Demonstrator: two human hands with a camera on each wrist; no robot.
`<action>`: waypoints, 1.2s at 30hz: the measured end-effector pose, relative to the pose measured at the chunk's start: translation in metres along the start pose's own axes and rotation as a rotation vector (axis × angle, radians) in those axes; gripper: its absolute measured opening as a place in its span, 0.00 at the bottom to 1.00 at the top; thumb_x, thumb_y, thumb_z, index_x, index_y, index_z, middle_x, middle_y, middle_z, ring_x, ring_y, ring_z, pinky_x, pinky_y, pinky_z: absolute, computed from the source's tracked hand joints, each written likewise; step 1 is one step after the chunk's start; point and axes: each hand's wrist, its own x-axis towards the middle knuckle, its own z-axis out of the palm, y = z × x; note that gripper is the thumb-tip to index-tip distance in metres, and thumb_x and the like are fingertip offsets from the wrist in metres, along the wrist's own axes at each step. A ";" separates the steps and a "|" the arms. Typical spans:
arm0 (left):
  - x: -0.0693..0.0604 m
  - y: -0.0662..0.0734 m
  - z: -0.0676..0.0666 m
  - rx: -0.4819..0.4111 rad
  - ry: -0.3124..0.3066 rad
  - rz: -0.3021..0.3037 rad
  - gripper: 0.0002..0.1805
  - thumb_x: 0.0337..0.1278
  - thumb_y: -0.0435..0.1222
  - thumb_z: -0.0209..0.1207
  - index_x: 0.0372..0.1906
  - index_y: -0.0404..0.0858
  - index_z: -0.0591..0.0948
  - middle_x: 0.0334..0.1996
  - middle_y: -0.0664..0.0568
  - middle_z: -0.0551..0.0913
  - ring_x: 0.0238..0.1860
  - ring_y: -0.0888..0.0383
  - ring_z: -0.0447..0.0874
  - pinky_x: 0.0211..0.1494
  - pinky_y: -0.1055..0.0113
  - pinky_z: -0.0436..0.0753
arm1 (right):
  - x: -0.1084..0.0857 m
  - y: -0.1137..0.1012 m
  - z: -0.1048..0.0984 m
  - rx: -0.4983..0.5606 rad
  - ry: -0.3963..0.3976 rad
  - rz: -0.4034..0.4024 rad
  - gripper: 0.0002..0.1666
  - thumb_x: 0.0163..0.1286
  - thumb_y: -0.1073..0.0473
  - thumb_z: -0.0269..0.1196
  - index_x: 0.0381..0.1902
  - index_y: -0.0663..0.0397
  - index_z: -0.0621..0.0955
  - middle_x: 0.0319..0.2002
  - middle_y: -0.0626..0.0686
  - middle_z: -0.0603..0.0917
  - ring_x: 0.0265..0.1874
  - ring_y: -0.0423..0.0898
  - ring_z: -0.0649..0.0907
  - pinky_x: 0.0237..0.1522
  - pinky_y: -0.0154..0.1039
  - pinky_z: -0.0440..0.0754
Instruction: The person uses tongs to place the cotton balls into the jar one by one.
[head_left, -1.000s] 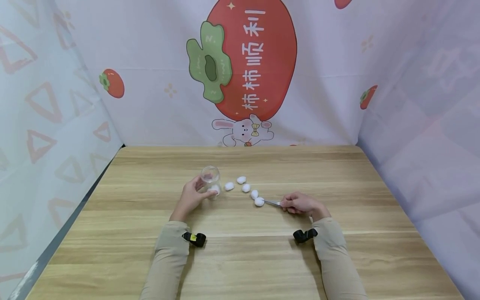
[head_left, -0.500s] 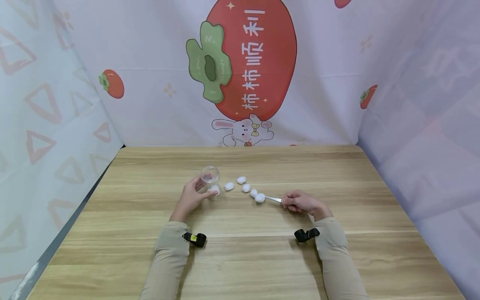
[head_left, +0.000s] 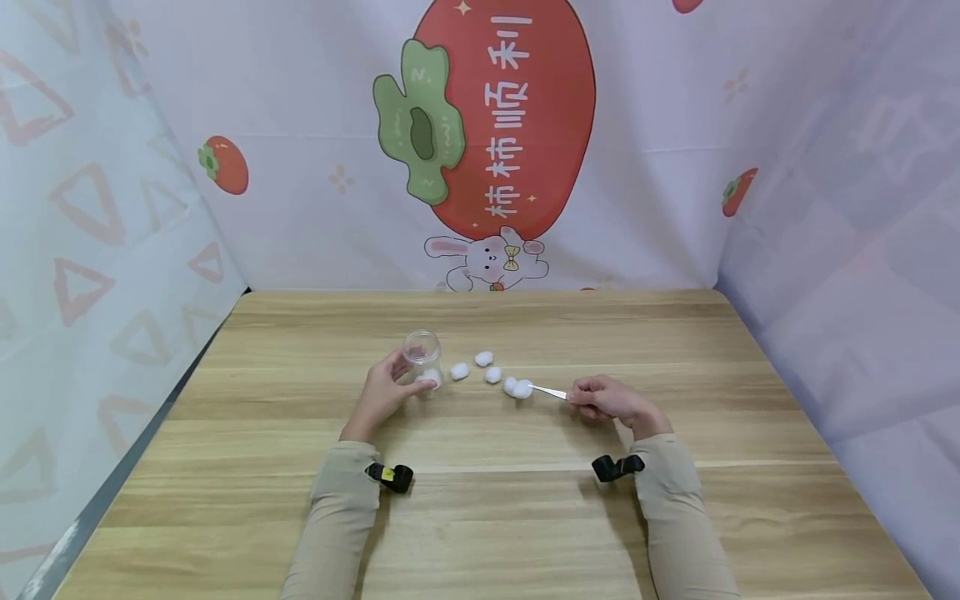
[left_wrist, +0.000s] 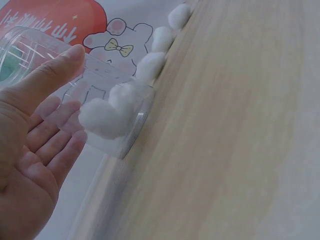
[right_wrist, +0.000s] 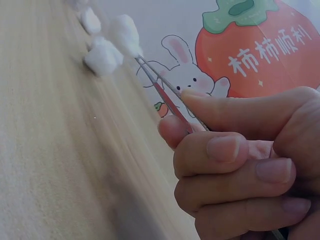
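Observation:
My left hand [head_left: 381,397] holds a clear jar [head_left: 422,347] upright on the table, thumb on one side and fingers on the other. White cotton balls [left_wrist: 106,118] lie at the jar's bottom, seen through its wall. Between thumb and fingers of my right hand [head_left: 611,399] are metal tweezers [right_wrist: 161,87]. Their tips pinch one cotton ball [right_wrist: 124,35], which appears lifted off the table in the right wrist view. Another cotton ball [right_wrist: 103,57] lies on the wood just beside it. The remaining fingers of the right hand are curled.
Between the jar and the tweezers, more loose cotton balls lie on the wooden table [head_left: 480,517], including one near the jar [head_left: 460,372], one farther back [head_left: 483,358] and one in the middle [head_left: 492,375]. A printed cloth [head_left: 300,225] closes off the back and sides.
The right hand has moved the tweezers and pinched cotton ball up and slightly right in the head view. The left hand and the jar have stayed put.

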 end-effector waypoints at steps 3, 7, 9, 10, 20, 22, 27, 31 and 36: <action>0.000 -0.001 0.000 0.014 0.002 -0.011 0.43 0.44 0.38 0.73 0.67 0.32 0.67 0.66 0.34 0.72 0.68 0.41 0.71 0.74 0.54 0.72 | -0.002 -0.002 0.000 0.002 0.010 0.005 0.19 0.74 0.61 0.51 0.38 0.80 0.68 0.14 0.40 0.67 0.12 0.33 0.62 0.13 0.25 0.56; 0.001 -0.004 0.000 0.013 0.001 -0.014 0.43 0.44 0.38 0.73 0.67 0.33 0.67 0.66 0.34 0.72 0.68 0.41 0.71 0.75 0.54 0.71 | -0.003 -0.004 0.000 0.004 0.025 0.002 0.19 0.74 0.61 0.51 0.38 0.80 0.69 0.14 0.40 0.67 0.12 0.32 0.62 0.13 0.25 0.55; 0.002 -0.005 0.000 0.007 0.003 -0.013 0.42 0.44 0.38 0.73 0.67 0.33 0.68 0.66 0.34 0.72 0.68 0.41 0.71 0.74 0.54 0.72 | -0.002 -0.005 -0.001 0.008 0.027 -0.004 0.19 0.73 0.61 0.51 0.38 0.80 0.69 0.14 0.40 0.68 0.12 0.32 0.62 0.13 0.24 0.55; 0.002 -0.005 0.000 0.007 0.003 -0.010 0.42 0.44 0.38 0.73 0.67 0.33 0.68 0.66 0.34 0.72 0.68 0.41 0.71 0.74 0.54 0.72 | -0.002 -0.006 -0.001 0.009 0.028 -0.007 0.19 0.73 0.61 0.52 0.38 0.80 0.69 0.14 0.40 0.68 0.12 0.32 0.62 0.13 0.24 0.55; 0.003 -0.005 0.001 -0.006 0.008 -0.004 0.41 0.43 0.37 0.73 0.66 0.34 0.69 0.66 0.35 0.72 0.68 0.42 0.71 0.74 0.55 0.72 | 0.000 -0.012 0.000 0.024 0.031 -0.032 0.18 0.74 0.62 0.51 0.37 0.80 0.69 0.15 0.40 0.68 0.13 0.31 0.63 0.12 0.22 0.56; 0.003 -0.004 0.001 -0.008 0.006 -0.001 0.41 0.43 0.37 0.73 0.65 0.34 0.70 0.65 0.35 0.73 0.68 0.42 0.71 0.74 0.56 0.72 | -0.001 -0.013 0.000 0.024 0.039 -0.030 0.18 0.74 0.61 0.51 0.36 0.79 0.69 0.15 0.40 0.68 0.12 0.31 0.62 0.12 0.22 0.56; 0.003 -0.001 0.001 -0.003 0.007 -0.001 0.41 0.43 0.36 0.73 0.66 0.34 0.69 0.65 0.35 0.72 0.68 0.42 0.72 0.74 0.56 0.73 | 0.000 -0.016 0.001 0.028 0.054 -0.035 0.17 0.74 0.62 0.51 0.35 0.78 0.69 0.15 0.40 0.68 0.13 0.32 0.63 0.14 0.22 0.58; 0.002 0.000 0.000 0.002 0.005 0.001 0.42 0.44 0.37 0.73 0.67 0.33 0.68 0.66 0.34 0.72 0.68 0.41 0.71 0.73 0.55 0.73 | 0.000 -0.019 0.003 0.025 0.054 -0.045 0.17 0.74 0.63 0.51 0.35 0.78 0.69 0.16 0.41 0.68 0.13 0.32 0.63 0.14 0.23 0.58; 0.000 -0.001 0.000 0.003 -0.003 -0.004 0.43 0.45 0.36 0.72 0.67 0.32 0.67 0.66 0.33 0.71 0.68 0.40 0.70 0.74 0.54 0.72 | 0.000 -0.022 0.005 0.018 0.048 -0.056 0.18 0.74 0.62 0.51 0.36 0.80 0.70 0.16 0.42 0.67 0.12 0.32 0.62 0.14 0.24 0.57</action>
